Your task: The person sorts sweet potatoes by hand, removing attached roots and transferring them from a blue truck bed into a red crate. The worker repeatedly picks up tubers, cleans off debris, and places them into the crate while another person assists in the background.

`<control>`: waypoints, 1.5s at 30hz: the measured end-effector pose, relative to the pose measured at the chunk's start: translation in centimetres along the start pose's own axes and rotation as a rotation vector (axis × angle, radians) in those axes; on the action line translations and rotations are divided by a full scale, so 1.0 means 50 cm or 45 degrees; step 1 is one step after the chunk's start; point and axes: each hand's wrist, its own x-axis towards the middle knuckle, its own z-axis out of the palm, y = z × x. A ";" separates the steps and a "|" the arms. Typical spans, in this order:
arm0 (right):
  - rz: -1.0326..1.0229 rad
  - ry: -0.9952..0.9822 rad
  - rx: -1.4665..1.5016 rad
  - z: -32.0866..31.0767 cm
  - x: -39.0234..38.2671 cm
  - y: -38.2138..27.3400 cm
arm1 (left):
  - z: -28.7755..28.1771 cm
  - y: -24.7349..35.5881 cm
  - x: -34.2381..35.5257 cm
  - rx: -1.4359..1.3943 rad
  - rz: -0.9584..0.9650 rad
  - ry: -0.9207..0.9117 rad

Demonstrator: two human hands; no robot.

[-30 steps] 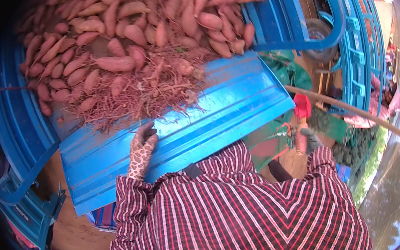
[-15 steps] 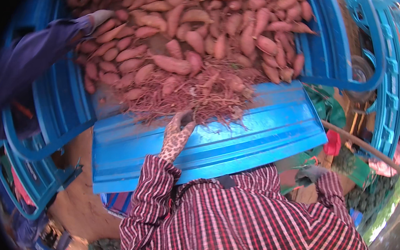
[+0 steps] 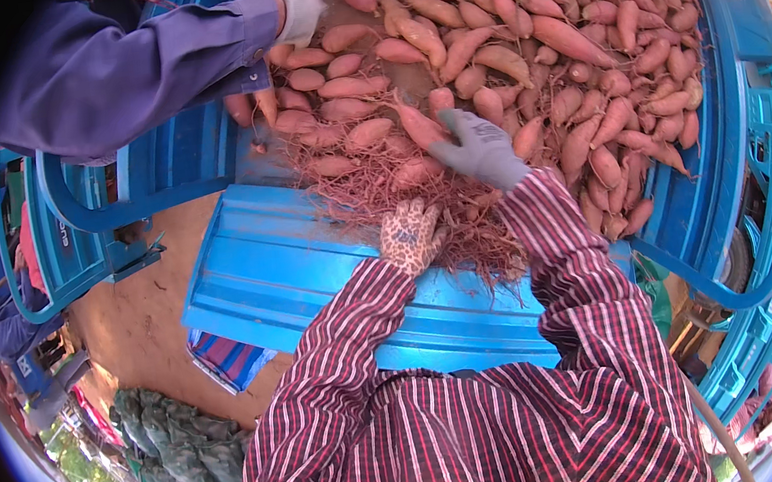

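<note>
My left hand, in a leopard-print glove, lies with fingers spread on the near edge of a tangle of thin reddish roots. Its fingertips press into the roots. Above it and to the right, my right hand wears a grey glove. Thumb and fingers close round the lower end of a sweet potato that tilts up to the left. A large heap of sweet potatoes fills the blue truck bed behind both hands.
The lowered blue tailgate lies before me, between blue side walls. At upper left a co-worker's purple sleeve and white-gloved hand reach over the bed. Dark green sacking lies on the ground at lower left.
My right hand has risen from low at my right side onto the sweet potatoes. My left hand now lies flatter on the roots. The co-worker's arm reaches farther in, and the view has turned.
</note>
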 end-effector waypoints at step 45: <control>0.070 -0.586 0.032 0.028 -0.041 -0.011 | -0.118 -0.059 -0.213 -2.746 -0.616 0.339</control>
